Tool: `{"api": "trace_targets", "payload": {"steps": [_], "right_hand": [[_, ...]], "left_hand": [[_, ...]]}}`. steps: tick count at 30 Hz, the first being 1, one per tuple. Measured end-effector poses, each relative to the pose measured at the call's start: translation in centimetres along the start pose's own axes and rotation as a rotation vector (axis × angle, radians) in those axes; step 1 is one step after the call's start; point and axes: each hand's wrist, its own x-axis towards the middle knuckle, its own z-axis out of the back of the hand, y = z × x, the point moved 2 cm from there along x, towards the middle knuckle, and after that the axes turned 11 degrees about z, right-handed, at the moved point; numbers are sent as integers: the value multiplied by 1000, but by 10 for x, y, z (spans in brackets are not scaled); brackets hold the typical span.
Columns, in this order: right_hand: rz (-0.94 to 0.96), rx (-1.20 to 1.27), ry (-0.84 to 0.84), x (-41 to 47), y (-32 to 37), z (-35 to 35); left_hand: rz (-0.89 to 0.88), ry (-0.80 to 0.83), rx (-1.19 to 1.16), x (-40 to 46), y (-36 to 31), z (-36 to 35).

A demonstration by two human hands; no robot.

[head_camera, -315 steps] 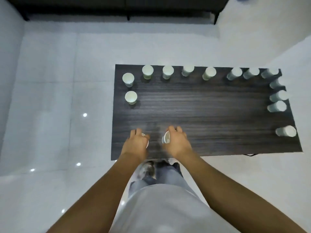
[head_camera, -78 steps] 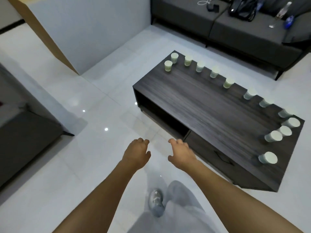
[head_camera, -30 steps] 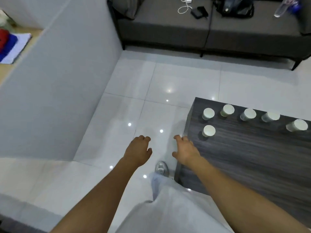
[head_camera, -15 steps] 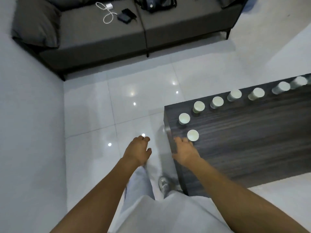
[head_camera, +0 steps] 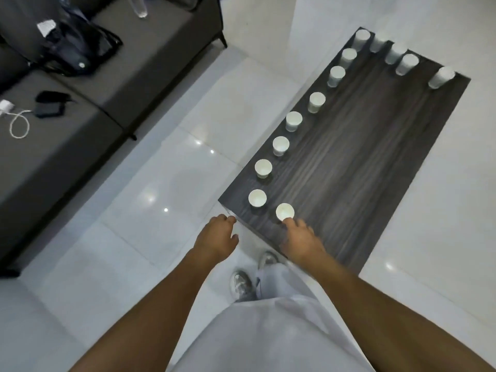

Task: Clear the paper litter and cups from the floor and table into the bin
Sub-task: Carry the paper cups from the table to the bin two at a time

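Several white paper cups stand in a row along the left and far edges of the dark wood table (head_camera: pixel 349 162). The nearest cup (head_camera: pixel 284 211) is by the table's near corner, with a second cup (head_camera: pixel 257 198) just left of it. My right hand (head_camera: pixel 300 241) hovers over the table, its fingertips touching the near side of the nearest cup, fingers relaxed and holding nothing. My left hand (head_camera: pixel 216 241) hangs over the floor beside the table corner, loosely curled and empty. No bin is in view.
A dark grey sofa (head_camera: pixel 80 108) stands at the left with a black bag (head_camera: pixel 77 47), a charger cable (head_camera: pixel 16 122) and small dark items on it. White tiled floor (head_camera: pixel 161 183) lies between sofa and table. My shoes (head_camera: pixel 241 284) are by the table corner.
Both hands let go of the cups held earlier and are empty. I walked round to the table's short end; my right hand has moved up to the nearest cup.
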Motion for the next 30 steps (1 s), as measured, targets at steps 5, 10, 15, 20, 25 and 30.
{"api": "trace_targets", "payload": {"steps": [5, 10, 15, 20, 25, 30], "right_hand": [[-106, 65, -18, 16, -28, 12], [-163, 109, -6, 53, -54, 18], [-204, 156, -18, 100, -73, 2], [-241, 199, -20, 159, -84, -42], [-220, 145, -44, 212, -93, -81], [-204, 100, -113, 238, -93, -102]], "left_hand": [[-91, 47, 76, 44, -37, 4], [-109, 97, 103, 93, -61, -1], [-128, 117, 159, 150, -65, -23], [-173, 140, 224, 211, -57, -70], [-245, 93, 337, 257, -54, -116], [-237, 156, 360, 273, -39, -146]]}}
